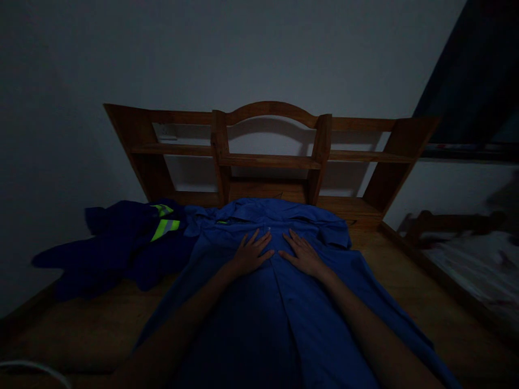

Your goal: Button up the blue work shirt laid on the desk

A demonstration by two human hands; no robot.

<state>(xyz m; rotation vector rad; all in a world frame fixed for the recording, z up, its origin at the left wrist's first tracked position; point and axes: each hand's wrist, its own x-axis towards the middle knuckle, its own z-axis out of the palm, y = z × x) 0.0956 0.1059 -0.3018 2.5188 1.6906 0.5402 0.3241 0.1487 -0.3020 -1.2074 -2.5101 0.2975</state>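
1. The blue garment (259,313) lay spread out on the brown wooden top (385,259), under both hands and down to six o'clock.
2. The left hand (253,253) was open and flat on it, fingers pointing to one o'clock.
3. The right hand (303,254) was open and flat too, near the left one, fingers pointing to eleven o'clock.
4. At nine o'clock from the hands, dark blue clothes (121,243) sat in a heap.
5. At twelve o'clock stood a wooden shelf (267,161).

Both hands (252,254) lie flat on blue cloth (259,319).
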